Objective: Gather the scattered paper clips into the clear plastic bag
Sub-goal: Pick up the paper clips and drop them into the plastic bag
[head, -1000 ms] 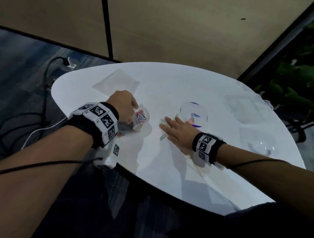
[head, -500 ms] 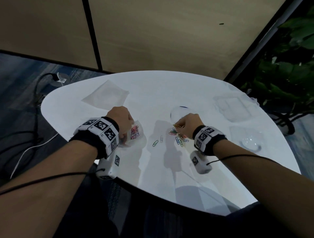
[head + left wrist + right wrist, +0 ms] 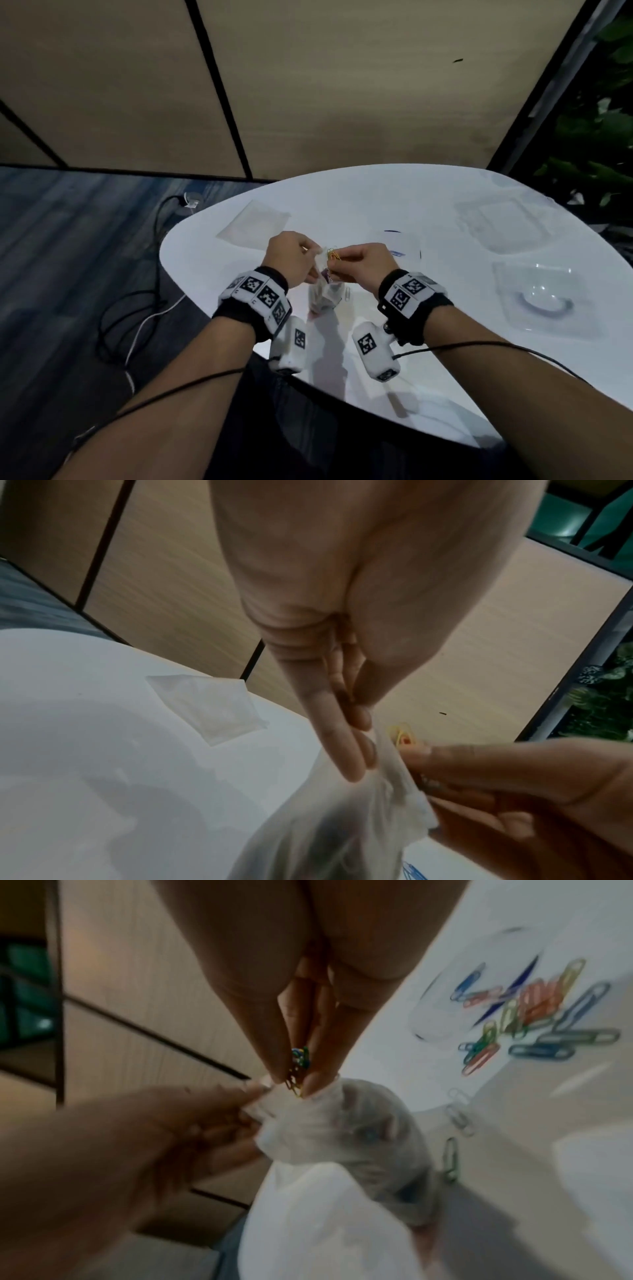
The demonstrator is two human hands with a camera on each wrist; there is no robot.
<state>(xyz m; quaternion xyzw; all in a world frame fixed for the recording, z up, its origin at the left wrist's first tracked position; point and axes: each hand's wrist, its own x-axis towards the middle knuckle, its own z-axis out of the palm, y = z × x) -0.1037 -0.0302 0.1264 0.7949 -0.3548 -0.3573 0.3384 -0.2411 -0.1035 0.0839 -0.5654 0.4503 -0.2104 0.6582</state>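
Note:
My left hand [image 3: 294, 255] pinches the top edge of the clear plastic bag [image 3: 323, 291], which hangs above the white table [image 3: 428, 359] with coloured clips inside. My right hand [image 3: 359, 263] pinches a small bunch of paper clips [image 3: 333, 255] right at the bag's mouth. In the right wrist view the pinched clips [image 3: 297, 1069] touch the bag's rim [image 3: 308, 1110]. In the left wrist view my left fingers [image 3: 346, 739] hold the bag's edge [image 3: 387, 753]. Several loose clips [image 3: 534, 1015] lie scattered on the table; one clip [image 3: 348, 294] lies beside the bag.
A flat clear bag [image 3: 255, 224] lies at the table's far left. More clear plastic pouches [image 3: 496, 222] and a blister pack [image 3: 544, 301] lie on the right. A round clear lid [image 3: 400, 245] sits behind my right hand. Cables [image 3: 137, 308] run on the floor at left.
My right hand picked clips off the table and carried them left to the bag's mouth. My left hand lifted the bag off the table and now pinches its top edge.

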